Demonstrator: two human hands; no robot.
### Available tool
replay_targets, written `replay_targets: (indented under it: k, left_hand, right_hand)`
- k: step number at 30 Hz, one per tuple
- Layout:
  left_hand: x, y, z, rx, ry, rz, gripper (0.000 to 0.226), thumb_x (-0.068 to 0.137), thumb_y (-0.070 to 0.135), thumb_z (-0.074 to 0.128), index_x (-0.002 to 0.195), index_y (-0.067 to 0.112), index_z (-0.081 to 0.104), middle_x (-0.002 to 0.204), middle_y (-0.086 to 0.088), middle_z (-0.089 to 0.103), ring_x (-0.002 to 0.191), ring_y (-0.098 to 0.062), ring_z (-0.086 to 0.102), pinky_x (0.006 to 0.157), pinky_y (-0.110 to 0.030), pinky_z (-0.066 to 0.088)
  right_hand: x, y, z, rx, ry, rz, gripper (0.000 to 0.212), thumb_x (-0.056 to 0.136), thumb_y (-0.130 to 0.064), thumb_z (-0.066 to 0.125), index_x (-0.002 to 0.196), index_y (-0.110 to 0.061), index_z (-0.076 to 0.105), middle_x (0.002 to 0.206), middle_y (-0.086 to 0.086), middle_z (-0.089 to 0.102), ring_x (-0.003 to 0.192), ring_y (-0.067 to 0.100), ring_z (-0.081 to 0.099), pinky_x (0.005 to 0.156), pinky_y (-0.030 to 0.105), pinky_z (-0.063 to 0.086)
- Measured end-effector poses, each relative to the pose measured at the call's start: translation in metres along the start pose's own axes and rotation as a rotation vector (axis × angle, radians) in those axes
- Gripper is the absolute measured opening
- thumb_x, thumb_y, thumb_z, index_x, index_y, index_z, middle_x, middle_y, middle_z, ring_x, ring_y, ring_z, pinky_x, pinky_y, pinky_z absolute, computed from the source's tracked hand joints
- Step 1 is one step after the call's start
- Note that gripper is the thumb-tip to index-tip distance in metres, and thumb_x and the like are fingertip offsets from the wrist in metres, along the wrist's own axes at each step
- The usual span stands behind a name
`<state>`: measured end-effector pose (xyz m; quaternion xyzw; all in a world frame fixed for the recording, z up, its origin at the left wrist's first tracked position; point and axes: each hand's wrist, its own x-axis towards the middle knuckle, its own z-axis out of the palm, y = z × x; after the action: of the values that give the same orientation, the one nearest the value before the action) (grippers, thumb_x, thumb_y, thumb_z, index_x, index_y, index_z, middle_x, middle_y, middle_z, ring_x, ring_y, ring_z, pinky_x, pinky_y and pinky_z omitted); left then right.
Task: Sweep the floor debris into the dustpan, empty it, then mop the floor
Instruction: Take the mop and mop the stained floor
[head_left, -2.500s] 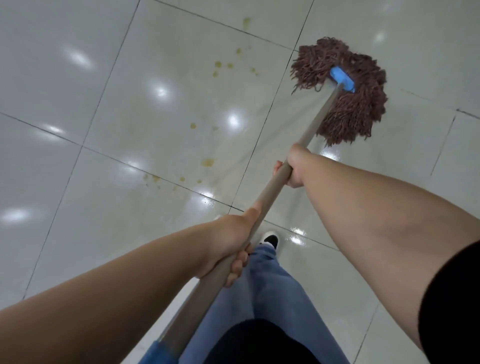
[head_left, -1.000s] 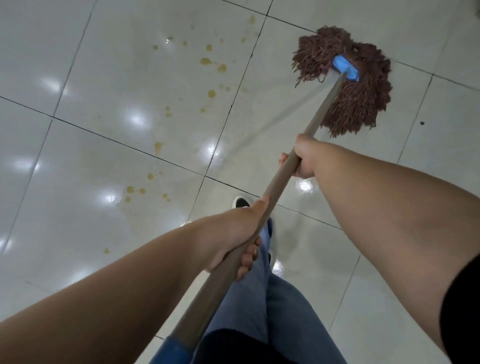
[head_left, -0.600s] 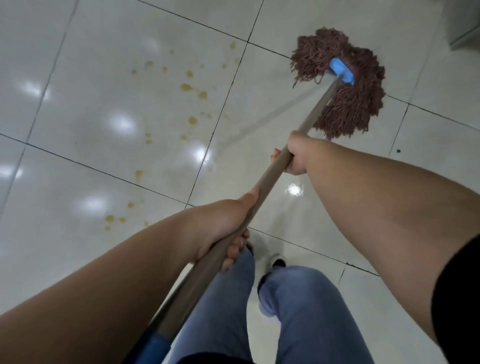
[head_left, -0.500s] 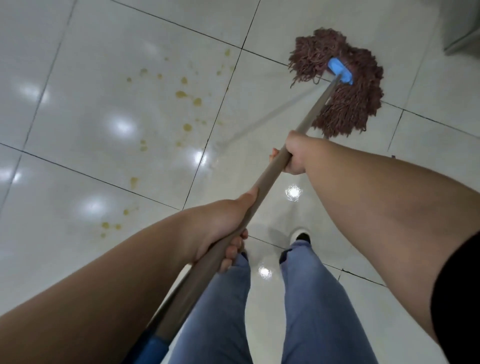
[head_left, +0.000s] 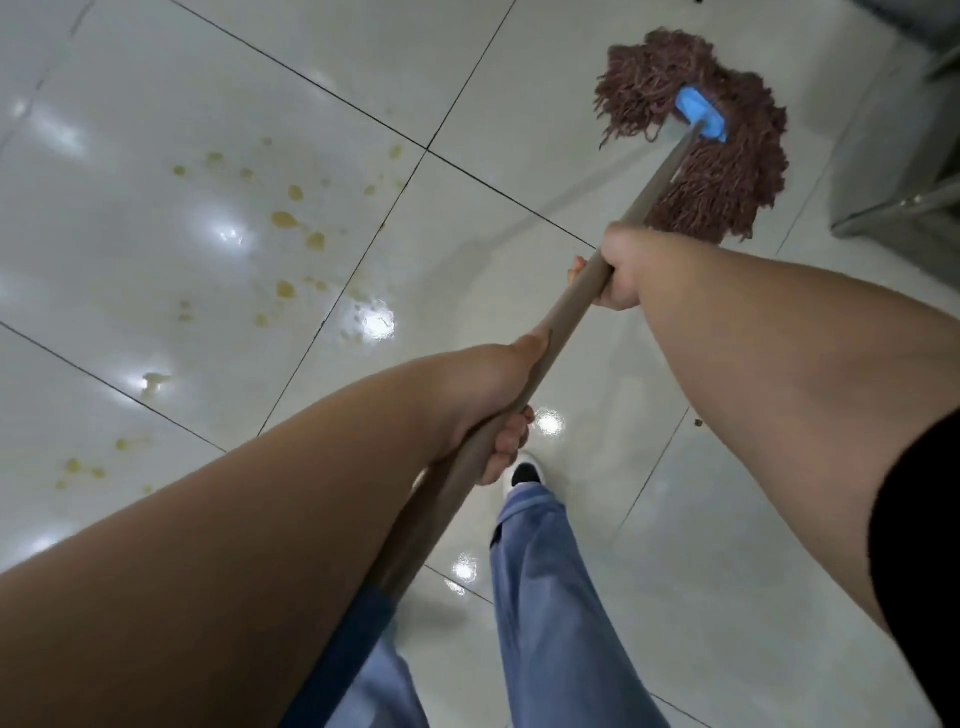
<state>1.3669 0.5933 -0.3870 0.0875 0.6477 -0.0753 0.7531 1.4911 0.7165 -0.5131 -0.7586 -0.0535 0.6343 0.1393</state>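
Here, two hands are gripping a mop over a stained tile floor.

Nearest, blue trouser legs (head_left: 545, 597) and a white shoe (head_left: 524, 470) are showing below the arms. The left hand (head_left: 483, 395) is wrapping its curled fingers round the tan mop handle (head_left: 566, 317) low down, above the handle's blue end grip (head_left: 343, 654); the right hand (head_left: 618, 270) is clasping the same handle higher up, fingers closed round it. Farther out, the brown string mop head (head_left: 727, 171), fixed in a blue clamp (head_left: 698, 119), is resting on the glossy white tile floor (head_left: 130, 270). Yellowish spill spots (head_left: 285, 221) are lying well to the left of the mop head. A metal fixture (head_left: 914, 197) is standing at the far right edge. No container is showing.
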Motion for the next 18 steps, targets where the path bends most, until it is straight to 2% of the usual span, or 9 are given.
replay_targets:
  k: [6, 10, 12, 15, 18]
  left_hand:
    - [0.020, 0.016, 0.017, -0.041, -0.008, 0.030, 0.061, 0.086, 0.071, 0.034, 0.065, 0.013, 0.034, 0.029, 0.004, 0.031, 0.020, -0.008, 0.027, 0.036, -0.004, 0.027]
    - [0.020, -0.006, 0.015, -0.048, 0.004, 0.048, 0.060, 0.086, 0.070, 0.036, 0.067, 0.013, 0.036, 0.028, 0.004, 0.032, 0.019, -0.007, 0.027, 0.034, -0.005, 0.028]
    - [0.017, -0.025, 0.007, -0.041, 0.018, 0.063, 0.060, 0.086, 0.070, 0.036, 0.067, 0.012, 0.036, 0.028, 0.004, 0.032, 0.019, -0.007, 0.027, 0.034, -0.005, 0.028]
    - [0.006, -0.073, -0.019, 0.001, 0.078, 0.046, 0.061, 0.086, 0.071, 0.033, 0.066, 0.013, 0.036, 0.029, 0.004, 0.031, 0.020, -0.009, 0.027, 0.035, -0.005, 0.030]
    - [-0.009, -0.148, -0.045, 0.029, 0.132, -0.021, 0.064, 0.082, 0.076, 0.031, 0.063, 0.014, 0.035, 0.030, 0.004, 0.031, 0.020, -0.010, 0.028, 0.035, -0.006, 0.031]
  right_hand:
    - [0.024, -0.015, -0.013, -0.017, 0.012, -0.018, 0.038, 0.102, -0.036, 0.031, 0.075, -0.009, 0.034, 0.069, 0.006, 0.047, 0.018, 0.011, 0.043, 0.029, 0.018, 0.042]
    - [0.020, 0.004, -0.008, -0.054, 0.040, -0.019, 0.036, 0.102, -0.032, 0.030, 0.074, -0.010, 0.033, 0.069, 0.005, 0.045, 0.034, 0.011, 0.047, 0.030, 0.016, 0.042]
    - [0.013, 0.019, 0.001, -0.043, 0.022, -0.021, 0.037, 0.102, -0.033, 0.030, 0.074, -0.009, 0.033, 0.067, 0.004, 0.046, 0.034, 0.011, 0.048, 0.029, 0.016, 0.042]
    - [-0.011, 0.059, 0.029, -0.031, -0.030, -0.011, 0.040, 0.102, -0.035, 0.028, 0.075, -0.007, 0.033, 0.066, 0.006, 0.048, 0.023, 0.012, 0.046, 0.029, 0.017, 0.042]
    - [-0.046, 0.125, 0.064, -0.046, -0.092, 0.029, 0.042, 0.102, -0.037, 0.027, 0.077, -0.004, 0.035, 0.066, 0.006, 0.050, 0.027, 0.014, 0.049, 0.028, 0.019, 0.042]
